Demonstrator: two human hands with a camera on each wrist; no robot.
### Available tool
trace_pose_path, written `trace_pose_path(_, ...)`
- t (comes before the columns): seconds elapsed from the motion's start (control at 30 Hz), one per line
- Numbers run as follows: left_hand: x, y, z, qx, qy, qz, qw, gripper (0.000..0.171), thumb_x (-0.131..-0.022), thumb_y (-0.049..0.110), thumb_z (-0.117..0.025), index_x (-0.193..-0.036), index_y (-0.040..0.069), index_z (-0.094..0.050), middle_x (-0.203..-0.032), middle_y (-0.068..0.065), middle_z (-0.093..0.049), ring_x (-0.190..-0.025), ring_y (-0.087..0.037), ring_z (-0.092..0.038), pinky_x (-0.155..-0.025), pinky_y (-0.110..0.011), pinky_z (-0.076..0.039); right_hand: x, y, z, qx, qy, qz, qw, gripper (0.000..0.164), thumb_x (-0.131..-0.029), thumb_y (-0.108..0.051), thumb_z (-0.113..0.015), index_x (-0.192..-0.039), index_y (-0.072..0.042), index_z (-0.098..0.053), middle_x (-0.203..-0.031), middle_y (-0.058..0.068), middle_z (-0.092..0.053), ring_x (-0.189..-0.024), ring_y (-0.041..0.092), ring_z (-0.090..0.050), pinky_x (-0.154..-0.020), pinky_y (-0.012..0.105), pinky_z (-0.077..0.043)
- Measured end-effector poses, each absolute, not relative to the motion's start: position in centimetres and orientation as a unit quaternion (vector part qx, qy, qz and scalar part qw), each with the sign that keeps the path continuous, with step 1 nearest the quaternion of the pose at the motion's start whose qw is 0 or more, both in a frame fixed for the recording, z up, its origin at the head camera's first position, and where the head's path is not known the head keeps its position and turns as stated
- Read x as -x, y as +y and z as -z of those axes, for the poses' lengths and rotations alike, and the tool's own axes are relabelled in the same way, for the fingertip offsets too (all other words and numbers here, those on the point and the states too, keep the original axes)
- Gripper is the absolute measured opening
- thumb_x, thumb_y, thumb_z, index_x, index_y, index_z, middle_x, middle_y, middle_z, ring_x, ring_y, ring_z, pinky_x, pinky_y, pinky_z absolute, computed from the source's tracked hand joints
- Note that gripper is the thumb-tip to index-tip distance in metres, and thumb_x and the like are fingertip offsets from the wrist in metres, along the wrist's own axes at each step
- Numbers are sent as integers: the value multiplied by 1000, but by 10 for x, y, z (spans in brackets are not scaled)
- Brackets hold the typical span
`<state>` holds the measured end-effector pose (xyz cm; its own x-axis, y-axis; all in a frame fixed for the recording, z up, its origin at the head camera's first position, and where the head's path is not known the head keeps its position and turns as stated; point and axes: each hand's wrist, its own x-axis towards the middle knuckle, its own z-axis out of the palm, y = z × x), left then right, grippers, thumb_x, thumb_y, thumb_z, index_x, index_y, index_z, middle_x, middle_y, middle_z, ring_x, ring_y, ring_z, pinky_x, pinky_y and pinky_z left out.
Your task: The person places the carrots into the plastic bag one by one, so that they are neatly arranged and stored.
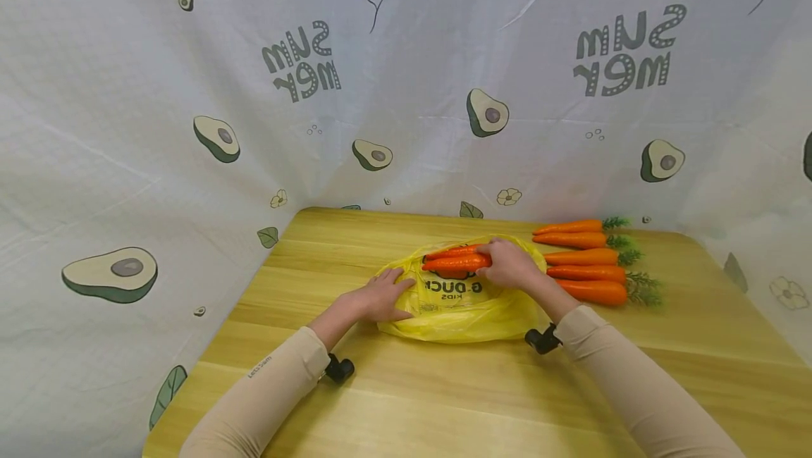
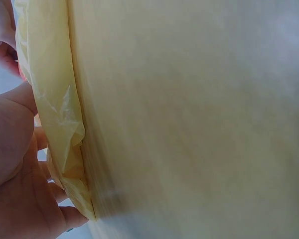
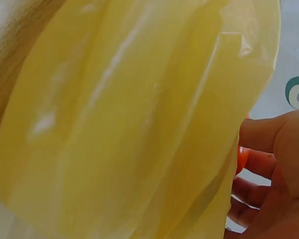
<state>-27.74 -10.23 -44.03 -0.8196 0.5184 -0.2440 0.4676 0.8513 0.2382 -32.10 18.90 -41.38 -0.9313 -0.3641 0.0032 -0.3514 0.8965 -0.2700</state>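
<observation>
A crumpled yellow plastic bag [image 1: 457, 327] with dark lettering lies on the table. Over its printed side my right hand [image 1: 509, 264] holds orange carrots [image 1: 455, 263] by their right end, two of them visible with tips pointing left. In the right wrist view, yellow plastic covers most of the picture and only a sliver of orange shows beside the fingers [image 3: 259, 134]. My left hand [image 1: 383, 296] rests against the bag's left edge, fingers spread. From the left wrist, its fingers [image 2: 72, 216] appear against the plastic, partly hidden behind it.
Several carrots [image 1: 590, 257] with green tops lie in a column right of the bag, tips to the left. The wooden table [image 1: 406, 401] ends at the back against a white cloth [image 1: 406, 91] printed with avocados.
</observation>
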Motion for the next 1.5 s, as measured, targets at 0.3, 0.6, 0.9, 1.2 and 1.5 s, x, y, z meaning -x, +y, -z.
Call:
trace_pose_path(0.3,277,-103,441,-261,950,-80,152,73,-98,49,-62,-158,20,-33,-167,-17,-18,-155,-39,-14,-122,-58,-21,320,190,419,181,974,136,16,53,-89,-21,-76,-136,-2,-62,-120,22,-59,-96,33,-57,-82,49,-52)
trace_pose_path(0.6,277,-103,442,-260,950,-84,151,73,-97,48,-63,-157,19,-34,-166,-17,-18,-155,-38,-15,-122,-58,-21,320,190,427,185,972,147,4,46,-85,-18,-80,-127,-3,-68,-117,18,-63,-100,34,-61,-85,51,-54)
trace_pose_path(0.9,277,-103,443,-261,951,-82,148,73,-97,48,-63,-157,18,-34,-166,-17,-18,-154,-40,-15,-122,-58,-22,320,191,431,173,971,163,-4,41,-82,-15,-82,-120,-6,-69,-114,16,-63,-98,33,-61,-82,52,-53)
trace_pose_path(1.2,278,-102,444,-264,951,-74,143,73,-97,48,-63,-157,17,-34,-166,-18,-20,-154,-40,-17,-121,-57,-23,319,191,434,152,972,176,-28,45,-79,-15,-84,-121,-8,-69,-115,16,-60,-103,35,-58,-86,53,-52)
trace_pose_path(1.5,277,-102,442,-262,951,-77,147,73,-98,48,-62,-158,18,-33,-166,-17,-19,-154,-40,-16,-122,-57,-22,318,192,436,142,973,177,-34,47,-80,-17,-84,-123,-7,-67,-127,21,-60,-115,42,-58,-91,60,-50)
